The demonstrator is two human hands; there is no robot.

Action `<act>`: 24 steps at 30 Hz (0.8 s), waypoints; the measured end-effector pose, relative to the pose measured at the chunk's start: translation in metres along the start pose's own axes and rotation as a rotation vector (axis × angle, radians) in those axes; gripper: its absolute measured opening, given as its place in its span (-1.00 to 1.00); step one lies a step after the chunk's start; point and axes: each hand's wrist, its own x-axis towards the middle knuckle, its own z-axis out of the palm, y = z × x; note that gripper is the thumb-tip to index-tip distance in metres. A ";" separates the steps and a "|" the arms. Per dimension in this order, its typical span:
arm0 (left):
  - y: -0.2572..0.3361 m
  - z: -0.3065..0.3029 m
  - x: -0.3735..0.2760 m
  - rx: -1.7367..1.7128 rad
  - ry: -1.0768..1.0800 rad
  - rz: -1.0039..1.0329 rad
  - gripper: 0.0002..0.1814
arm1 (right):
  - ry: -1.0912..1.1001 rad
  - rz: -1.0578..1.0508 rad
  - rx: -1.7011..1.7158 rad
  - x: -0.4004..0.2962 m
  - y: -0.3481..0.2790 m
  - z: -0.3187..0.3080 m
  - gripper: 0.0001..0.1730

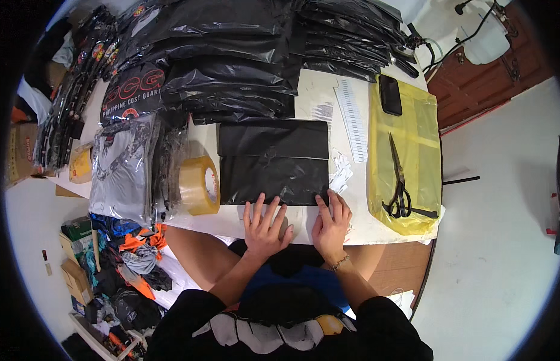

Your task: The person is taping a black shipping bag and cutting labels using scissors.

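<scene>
A flat black plastic package (275, 176) lies on the white table before me, with a flap edge running across its upper half. My left hand (265, 228) rests with spread fingers, the tips on the package's near edge. At the near right corner, my right hand (331, 223) touches the black plastic with bent fingers; nothing shows in its grasp. Left of the package stands a large roll of clear packing tape (196, 186) on its side. Small white paper slips (341, 172) lie in a loose heap by the package's right edge.
Black plastic packages (226, 49) are stacked at the back. Bagged folded garments (122, 167) stand left. On a yellow plastic bag (415, 135) at right lie scissors (399, 180) and a phone (390, 94). A printed white strip sheet (351, 119) lies beside it. Clothes (135, 257) heap below left.
</scene>
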 end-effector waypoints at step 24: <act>0.009 0.010 0.062 -0.073 -0.543 -0.043 -0.19 | -0.179 0.220 -0.020 0.031 0.001 -0.010 -0.19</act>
